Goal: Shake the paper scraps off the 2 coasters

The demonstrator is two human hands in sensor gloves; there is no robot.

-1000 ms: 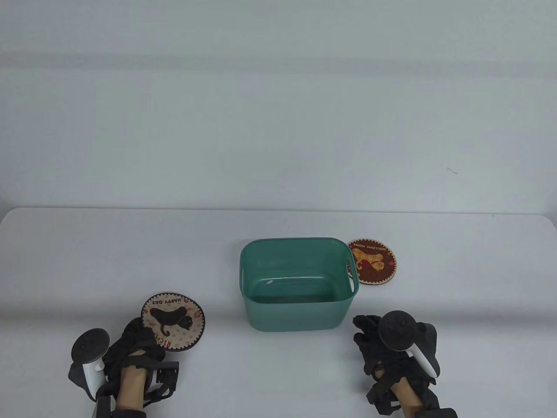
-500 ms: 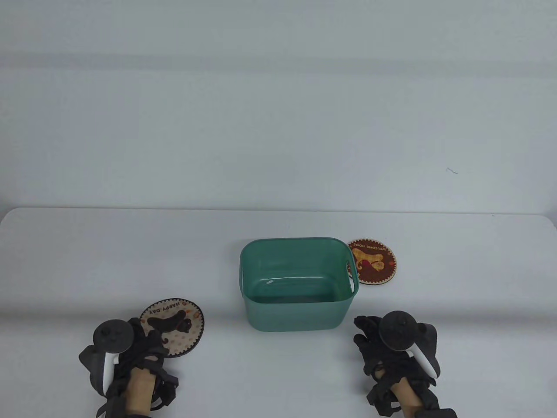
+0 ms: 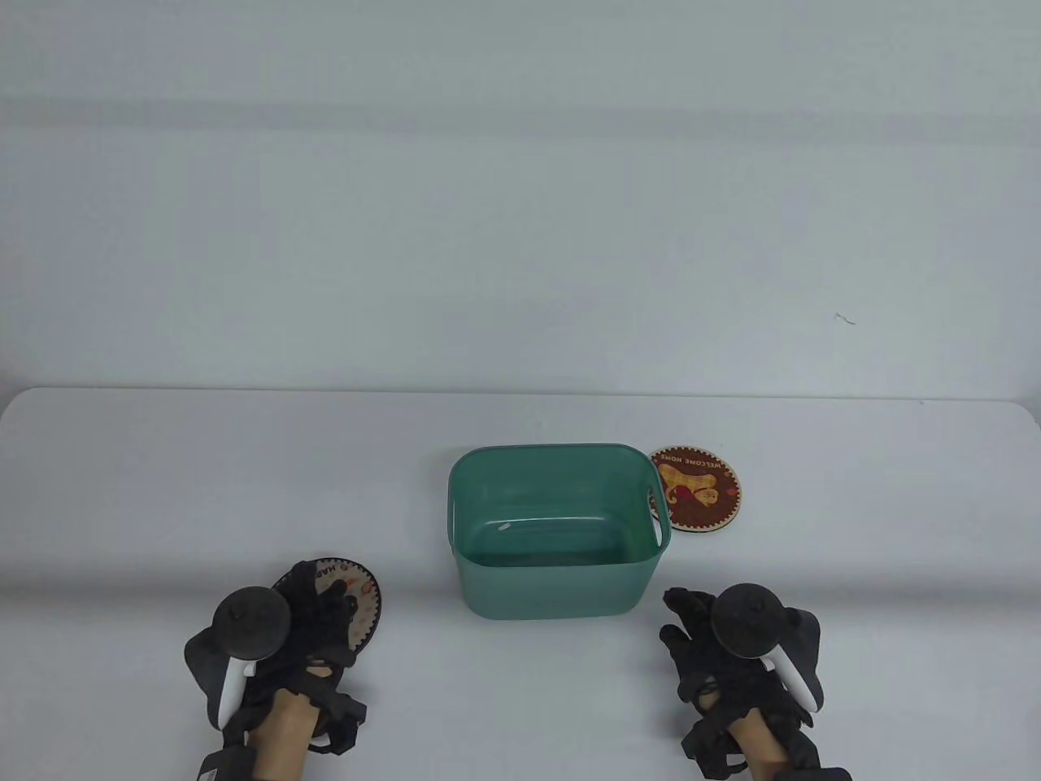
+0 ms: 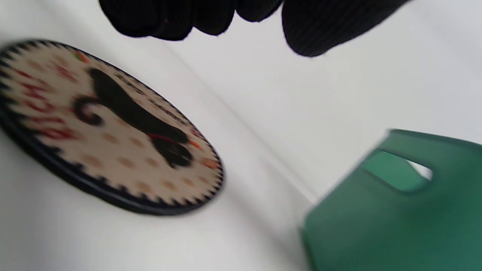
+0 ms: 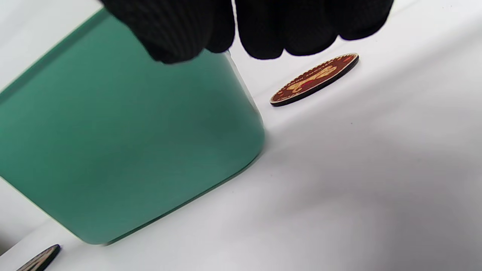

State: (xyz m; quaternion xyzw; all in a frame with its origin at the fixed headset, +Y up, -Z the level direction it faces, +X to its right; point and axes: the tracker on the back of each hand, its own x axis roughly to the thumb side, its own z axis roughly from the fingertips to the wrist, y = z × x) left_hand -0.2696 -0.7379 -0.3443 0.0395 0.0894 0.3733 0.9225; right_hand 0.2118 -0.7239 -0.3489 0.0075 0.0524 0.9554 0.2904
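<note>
A green bin [image 3: 555,529] stands in the middle of the white table [image 3: 163,488], with one coaster on each side of it.

The cat coaster [image 3: 362,594] lies flat on the table to the left of the bin and nearer the person. The left hand [image 3: 305,630] is over it, covering most of it in the table view, so only its far and right edge shows there. In the left wrist view the fingers [image 4: 308,26] hang above the coaster [image 4: 109,128] with a gap of bare table showing between them; they are loosely bent and the grip holds nothing. That view is blurred (the print on the coaster smears), so whether any fingertip touches the coaster cannot be told.

The brown coaster [image 3: 698,490] lies flat just beside the bin's right wall, at its far corner, part of it hidden behind the rim. No scraps can be made out on either coaster.

The right hand [image 3: 716,651] sits low on the table, near the bin's right front corner and well apart from the brown coaster [image 5: 316,79]. Its fingers [image 5: 263,30] curl loosely in the right wrist view, and its grip has hold of nothing.
</note>
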